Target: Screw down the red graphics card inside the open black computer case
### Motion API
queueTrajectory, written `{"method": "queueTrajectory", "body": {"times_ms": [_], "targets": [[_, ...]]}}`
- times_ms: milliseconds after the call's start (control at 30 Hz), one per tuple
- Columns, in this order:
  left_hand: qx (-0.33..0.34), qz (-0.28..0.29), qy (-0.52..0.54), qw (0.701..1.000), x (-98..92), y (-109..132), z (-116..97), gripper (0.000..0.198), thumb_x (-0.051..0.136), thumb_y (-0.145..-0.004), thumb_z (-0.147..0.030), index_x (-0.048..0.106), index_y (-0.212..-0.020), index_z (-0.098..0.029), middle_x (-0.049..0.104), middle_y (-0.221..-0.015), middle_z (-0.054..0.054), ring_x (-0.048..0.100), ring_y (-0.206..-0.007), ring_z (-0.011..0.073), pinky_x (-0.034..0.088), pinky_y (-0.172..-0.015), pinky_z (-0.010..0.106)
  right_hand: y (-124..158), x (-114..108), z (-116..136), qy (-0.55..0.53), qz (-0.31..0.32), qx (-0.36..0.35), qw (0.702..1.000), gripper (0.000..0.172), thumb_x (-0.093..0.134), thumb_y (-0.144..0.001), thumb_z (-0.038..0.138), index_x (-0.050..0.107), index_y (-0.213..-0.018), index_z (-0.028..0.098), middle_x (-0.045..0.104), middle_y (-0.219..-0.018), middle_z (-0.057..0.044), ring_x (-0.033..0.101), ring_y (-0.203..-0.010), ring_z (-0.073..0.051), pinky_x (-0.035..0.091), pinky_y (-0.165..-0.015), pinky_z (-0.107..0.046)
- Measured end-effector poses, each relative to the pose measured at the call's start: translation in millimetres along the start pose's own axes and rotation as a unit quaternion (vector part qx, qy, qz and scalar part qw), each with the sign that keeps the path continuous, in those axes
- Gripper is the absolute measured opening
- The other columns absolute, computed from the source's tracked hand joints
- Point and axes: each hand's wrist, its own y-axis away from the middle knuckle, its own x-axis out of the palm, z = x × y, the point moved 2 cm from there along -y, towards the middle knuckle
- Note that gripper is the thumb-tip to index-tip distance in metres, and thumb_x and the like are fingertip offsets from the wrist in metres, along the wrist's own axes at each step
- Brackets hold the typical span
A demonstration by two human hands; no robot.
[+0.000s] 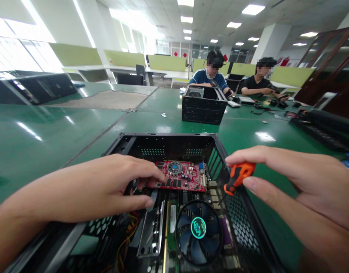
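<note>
An open black computer case [168, 141] lies before me on the green table. Inside it is a red graphics card [191, 176] with a small round fan. My left hand [129, 176] reaches over the case's left side, fingertips at the card's left edge, thumb spread apart below; whether they press on the card I cannot tell. Between thumb and fingers, my right hand [277, 178] holds a short orange and black screwdriver [238, 176], tilted, its shaft pointing down to the case's right side. Nearer me sits a round CPU cooler fan [198, 227] beside a green memory stick [172, 216].
Another black case [204, 108] stands further back on the green table [151, 117]. Two people [211, 74] sit behind it, handling parts. Dark cases [35, 89] lie at the left; cables and black panels [328, 129] at the right.
</note>
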Motion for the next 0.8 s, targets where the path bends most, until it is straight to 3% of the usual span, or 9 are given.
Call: {"method": "queueTrajectory", "body": {"times_ms": [133, 333, 533, 800], "targets": [[0.006, -0.014, 0.002, 1.000, 2.9, 1.6, 3.9, 0.037, 0.077, -0.112, -0.050, 0.096, -0.141, -0.038, 0.101, -0.127, -0.002, 0.093, -0.108, 0.0278, 0.074, -0.100, 0.032, -5.9, 10.9, 2.5, -0.003, -0.014, -0.035, 0.999, 0.049, 0.071, -0.125, 0.016, 0.083, -0.155, 0.052, 0.101, -0.130, 0.004, 0.100, -0.099, -0.029, 0.087, -0.090, -0.040], [0.002, -0.002, 0.004, 1.000, -0.8, -1.4, -1.4, 0.035, 0.080, -0.108, -0.048, 0.097, -0.137, -0.038, 0.102, -0.125, -0.001, 0.095, -0.107, 0.0277, 0.074, -0.097, 0.030, -5.7, 12.6, -1.5, 0.024, -0.003, 0.002, 1.000, 0.036, 0.067, -0.124, 0.021, 0.093, -0.141, 0.039, 0.103, -0.128, -0.003, 0.101, -0.103, -0.031, 0.087, -0.097, -0.044], [-0.017, 0.019, 0.004, 1.000, -1.7, -3.1, -3.7, 0.038, 0.077, -0.106, -0.047, 0.097, -0.136, -0.037, 0.102, -0.129, 0.003, 0.096, -0.112, 0.0326, 0.075, -0.099, 0.037, -8.4, 13.1, -5.2, 0.011, -0.002, 0.031, 0.999, 0.040, 0.090, -0.112, 0.035, 0.097, -0.151, 0.039, 0.103, -0.120, -0.008, 0.101, -0.118, -0.043, 0.087, -0.096, -0.051], [-0.017, 0.021, 0.012, 1.000, -0.6, -0.3, 4.2, 0.036, 0.078, -0.104, -0.051, 0.098, -0.132, -0.038, 0.102, -0.126, 0.004, 0.096, -0.109, 0.0333, 0.075, -0.095, 0.037, -9.3, 21.5, -4.9, 0.010, 0.000, 0.029, 1.000, 0.037, 0.090, -0.113, 0.037, 0.097, -0.149, 0.038, 0.103, -0.119, -0.008, 0.101, -0.116, -0.042, 0.087, -0.094, -0.050]]}}
